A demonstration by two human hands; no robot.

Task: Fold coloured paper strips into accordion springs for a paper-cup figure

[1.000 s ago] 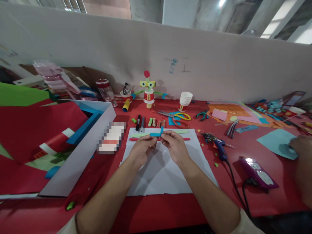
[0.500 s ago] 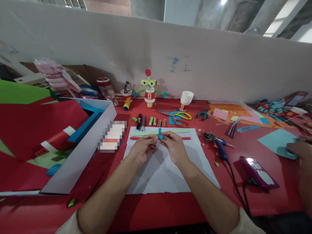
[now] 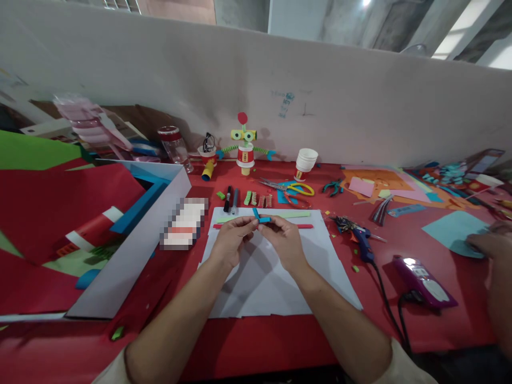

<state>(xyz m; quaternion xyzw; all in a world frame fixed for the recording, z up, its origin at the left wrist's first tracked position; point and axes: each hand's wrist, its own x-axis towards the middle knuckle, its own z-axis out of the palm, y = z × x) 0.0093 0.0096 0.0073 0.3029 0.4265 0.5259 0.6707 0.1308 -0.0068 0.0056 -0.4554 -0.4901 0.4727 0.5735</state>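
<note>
A small folded blue paper strip [image 3: 264, 220] is pinched between the fingertips of both hands, over the top part of the white paper [image 3: 276, 282]. My left hand [image 3: 236, 239] is closed on it from the left, my right hand [image 3: 285, 240] from the right. One end of the strip points up and left, the other lies toward the right. Just behind the fingers lie a light green strip [image 3: 298, 215] and a red strip [image 3: 306, 226], both partly covered by the hands.
A paper-cup robot figure [image 3: 245, 154], stacked cups [image 3: 306, 161], pliers [image 3: 300, 189] and markers [image 3: 228, 200] stand or lie behind. At right are a glue gun [image 3: 363, 245], a purple power strip [image 3: 426, 285] and another person's hand [image 3: 484, 241]. A white box [image 3: 132, 250] fills the left.
The blue strip has turned: its upright end now leans left and its other end shows more to the right. My fingers have shifted slightly. The other person's hand has moved a little.
</note>
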